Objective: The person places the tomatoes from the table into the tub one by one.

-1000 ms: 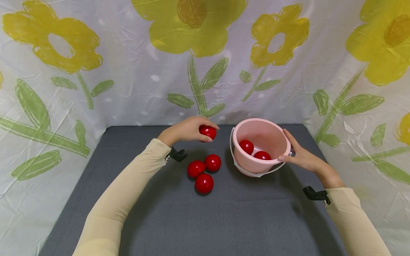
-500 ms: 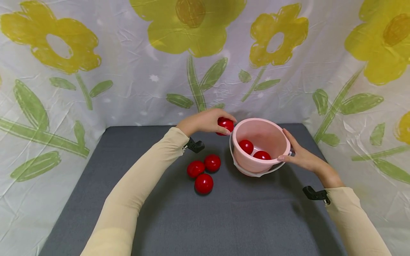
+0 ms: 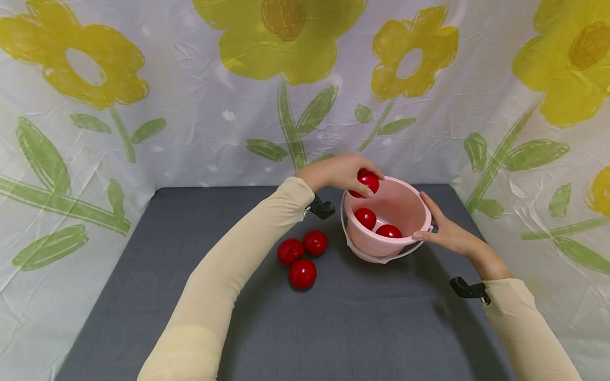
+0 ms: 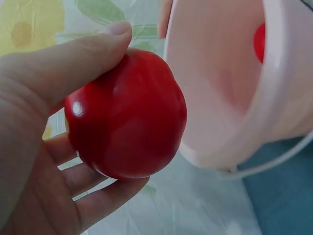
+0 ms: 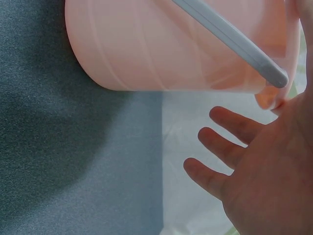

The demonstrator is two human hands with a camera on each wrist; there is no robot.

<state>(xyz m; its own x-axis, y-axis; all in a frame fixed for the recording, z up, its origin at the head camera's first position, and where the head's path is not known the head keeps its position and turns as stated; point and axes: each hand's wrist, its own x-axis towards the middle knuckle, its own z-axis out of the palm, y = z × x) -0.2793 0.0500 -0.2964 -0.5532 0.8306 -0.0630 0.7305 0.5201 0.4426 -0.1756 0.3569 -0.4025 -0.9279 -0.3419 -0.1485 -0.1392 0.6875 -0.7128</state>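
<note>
One red ball [image 4: 129, 115], likely light, firm and slippery and best cupped round its middle, is grasped by the left grip [image 3: 340, 171] at the eleven-o'clock rim of the pink bucket [image 3: 368, 239], pinched at three o'clock by the right grip [image 3: 452, 236].

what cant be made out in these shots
Head view: lower part of the nearer tomato in the pink bucket, behind the rim.
Left wrist: most of one tomato inside, behind the bucket's rim.
Right wrist: right hand, cut by the right edge; the bucket, by the top.
</note>
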